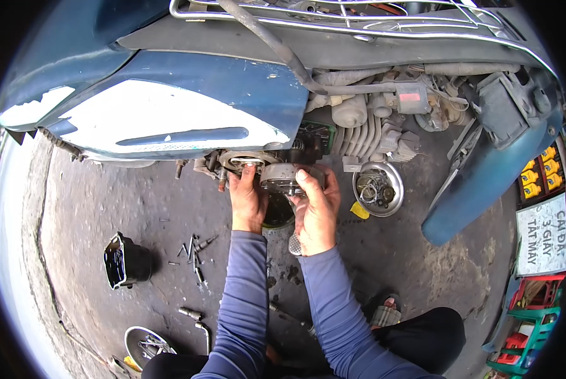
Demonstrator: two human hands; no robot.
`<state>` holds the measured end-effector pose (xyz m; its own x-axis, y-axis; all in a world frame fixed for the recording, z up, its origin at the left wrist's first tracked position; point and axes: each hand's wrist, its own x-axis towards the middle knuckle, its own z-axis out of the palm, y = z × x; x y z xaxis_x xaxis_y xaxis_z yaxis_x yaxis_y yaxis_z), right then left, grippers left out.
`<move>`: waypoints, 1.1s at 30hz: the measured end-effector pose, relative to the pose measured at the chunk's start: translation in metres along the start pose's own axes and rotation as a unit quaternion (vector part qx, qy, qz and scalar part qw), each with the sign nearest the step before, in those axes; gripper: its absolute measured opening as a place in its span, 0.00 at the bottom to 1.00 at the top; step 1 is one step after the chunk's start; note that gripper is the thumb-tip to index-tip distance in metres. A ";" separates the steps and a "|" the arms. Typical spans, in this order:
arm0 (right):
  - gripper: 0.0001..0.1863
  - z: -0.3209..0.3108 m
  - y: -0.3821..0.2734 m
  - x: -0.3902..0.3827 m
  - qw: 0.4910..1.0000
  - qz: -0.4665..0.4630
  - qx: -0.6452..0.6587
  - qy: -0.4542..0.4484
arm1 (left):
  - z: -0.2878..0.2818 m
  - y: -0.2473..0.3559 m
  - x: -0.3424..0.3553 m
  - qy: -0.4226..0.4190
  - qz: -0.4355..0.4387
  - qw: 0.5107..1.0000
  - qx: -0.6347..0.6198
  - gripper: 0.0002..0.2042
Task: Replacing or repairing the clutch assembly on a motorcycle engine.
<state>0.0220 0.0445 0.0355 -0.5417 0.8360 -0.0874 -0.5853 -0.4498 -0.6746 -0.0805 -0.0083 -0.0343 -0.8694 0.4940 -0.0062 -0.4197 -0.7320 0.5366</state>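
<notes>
Stained grey ground (384, 265) spreads beneath a blue motorbike (232, 69) at 12 o'clock as a person in blue sleeves (240, 290) works along its lower edge. The right hand (317, 215) clamps a round metal part (280, 174) at the dial's centre; the left hand (248, 205), toward 9 o'clock, rests its thumb against a ring-shaped housing (231, 156), though whether its hidden fingers grip cannot be told. One metal bowl (397, 189) sits at 3 o'clock.

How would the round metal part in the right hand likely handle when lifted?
The metal part looks solid, so it's probably rigid and heavy for its size. Its curved rim suggests it might roll on edge; dark grime could make it slippery.
</notes>
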 end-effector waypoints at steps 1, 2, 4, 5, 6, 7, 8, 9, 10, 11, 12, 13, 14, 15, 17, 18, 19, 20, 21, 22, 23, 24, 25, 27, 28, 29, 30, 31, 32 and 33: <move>0.17 0.001 -0.001 0.000 1.000 0.012 0.004 0.006 | 0.001 0.000 0.000 -0.002 0.000 1.000 -0.001 0.20; 0.17 0.000 -0.002 0.001 1.000 0.010 0.005 0.005 | 0.002 0.000 -0.001 0.001 -0.006 1.000 -0.003 0.20; 0.18 -0.003 -0.001 0.005 1.000 0.020 0.009 0.003 | 0.002 0.001 -0.001 0.001 -0.012 1.000 -0.006 0.20; 0.18 -0.002 -0.001 0.004 1.000 0.016 0.010 0.002 | 0.000 0.001 0.001 0.005 -0.016 1.000 -0.005 0.19; 0.18 -0.001 -0.001 0.004 1.000 0.023 0.015 0.010 | 0.000 0.001 0.004 0.009 -0.019 1.000 -0.005 0.19; 0.19 0.000 -0.001 0.004 0.999 0.029 0.020 0.017 | 0.000 0.002 0.005 0.004 -0.018 1.000 -0.007 0.19; 0.18 -0.001 0.000 0.006 0.999 0.031 0.015 0.012 | -0.001 0.003 0.006 -0.003 -0.024 1.000 -0.009 0.18; 0.18 -0.001 0.000 0.005 0.999 0.028 0.017 0.012 | -0.001 0.003 0.006 -0.010 -0.032 0.999 -0.007 0.18; 0.18 -0.001 -0.001 0.005 1.000 0.018 0.015 0.012 | -0.001 0.001 0.006 -0.003 -0.027 1.000 -0.009 0.18; 0.17 -0.002 -0.001 0.004 1.000 0.008 0.013 0.013 | -0.001 0.000 0.008 -0.006 -0.028 1.000 -0.008 0.18; 0.17 -0.001 -0.001 0.002 1.000 0.006 0.012 0.012 | 0.000 0.002 0.010 -0.012 -0.036 0.999 -0.012 0.18; 0.16 -0.002 -0.001 0.000 1.000 0.002 0.000 0.004 | -0.001 0.004 0.011 -0.017 -0.044 0.999 -0.015 0.18; 0.16 -0.002 -0.001 -0.001 1.000 -0.002 -0.012 -0.004 | -0.002 0.003 0.008 -0.012 -0.038 0.999 -0.016 0.18; 0.16 -0.002 -0.001 -0.001 1.000 -0.001 -0.013 -0.007 | 0.000 0.002 0.006 -0.012 -0.036 0.999 -0.018 0.18; 0.15 -0.004 0.000 -0.001 1.000 -0.005 -0.021 -0.009 | 0.003 0.001 0.004 0.013 -0.027 0.999 -0.013 0.19; 0.15 0.003 -0.004 -0.003 1.000 -0.006 -0.014 0.000 | 0.003 0.000 0.004 0.016 -0.033 0.999 -0.012 0.21; 0.15 0.003 -0.003 -0.003 1.000 -0.006 -0.014 0.000 | 0.002 -0.001 0.003 0.016 -0.033 0.999 -0.012 0.21; 0.15 0.003 0.000 -0.004 1.000 -0.011 -0.018 0.002 | 0.000 -0.001 0.002 0.015 -0.024 0.999 -0.016 0.21; 0.15 0.002 0.001 -0.004 1.000 -0.017 -0.023 0.004 | 0.000 -0.002 0.000 0.014 -0.016 1.000 -0.020 0.22; 0.16 0.005 -0.001 -0.004 1.000 -0.008 -0.005 0.012 | 0.000 -0.001 -0.002 0.010 -0.015 1.000 -0.012 0.23; 0.16 0.004 -0.001 -0.003 1.000 -0.009 -0.005 0.011 | 0.000 -0.001 -0.001 0.009 -0.015 1.000 -0.013 0.23; 0.16 0.002 -0.001 -0.002 1.000 -0.002 -0.002 0.013 | 0.001 -0.002 -0.002 0.008 -0.012 1.000 -0.012 0.22; 0.16 0.000 -0.002 -0.001 1.000 0.003 0.000 0.015 | 0.002 -0.003 -0.002 0.006 -0.009 1.000 -0.012 0.22; 0.17 -0.001 -0.002 0.001 1.000 0.008 0.009 0.012 | 0.000 -0.003 0.000 0.000 -0.015 1.000 -0.011 0.22; 0.17 0.000 -0.002 0.001 1.000 0.015 0.016 0.014 | -0.001 -0.001 0.001 0.000 -0.015 1.000 -0.007 0.22; 0.18 0.002 -0.003 0.000 0.999 0.022 0.023 0.016 | 0.000 0.000 0.002 -0.001 -0.015 1.000 -0.003 0.21; 0.18 0.002 -0.003 0.000 0.999 0.021 0.023 0.015 | -0.001 -0.001 0.002 -0.002 -0.014 1.000 -0.003 0.21; 0.18 -0.001 -0.001 0.003 0.999 0.030 0.034 0.013 | -0.001 -0.002 0.004 -0.005 -0.020 1.000 -0.009 0.21; 0.17 -0.002 -0.001 0.003 0.998 0.039 0.045 0.011 | 0.000 -0.002 0.005 -0.010 -0.026 1.000 -0.015 0.20; 0.17 -0.001 -0.001 0.001 0.998 0.038 0.045 0.011 | 0.000 -0.002 0.005 -0.011 -0.026 0.999 -0.015 0.20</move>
<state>0.0223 0.0464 0.0356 -0.5735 0.8049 -0.1523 -0.5962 -0.5376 -0.5963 -0.0841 -0.0042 -0.0357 -0.8405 0.5416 -0.0147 -0.4718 -0.7183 0.5113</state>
